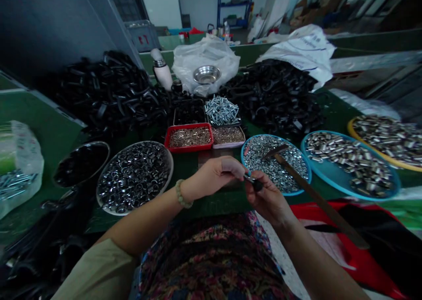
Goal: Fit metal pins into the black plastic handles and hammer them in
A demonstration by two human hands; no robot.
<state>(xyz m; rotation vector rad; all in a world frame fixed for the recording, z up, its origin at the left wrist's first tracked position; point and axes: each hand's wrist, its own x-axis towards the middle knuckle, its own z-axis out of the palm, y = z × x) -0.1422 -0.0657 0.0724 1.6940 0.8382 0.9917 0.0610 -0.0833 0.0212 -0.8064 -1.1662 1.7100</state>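
Observation:
My left hand (216, 174) and my right hand (267, 199) meet above the green table's near edge, just over my lap. Both are closed in a pinch on a small black part (255, 184) held between them. My left wrist wears a pale bead bracelet (180, 194). Right behind my hands sits a blue dish of small silver nuts (275, 163), and a hammer (316, 196) lies with its head in that dish and its wooden handle slanting toward my right side.
A steel bowl of shiny rings (133, 174), a red tray (189, 137), a tray of screws (221, 111), further dishes of metal sleeves (349, 159) and heaps of black plastic parts (108, 93) crowd the table. A white flask (162, 69) stands at the back.

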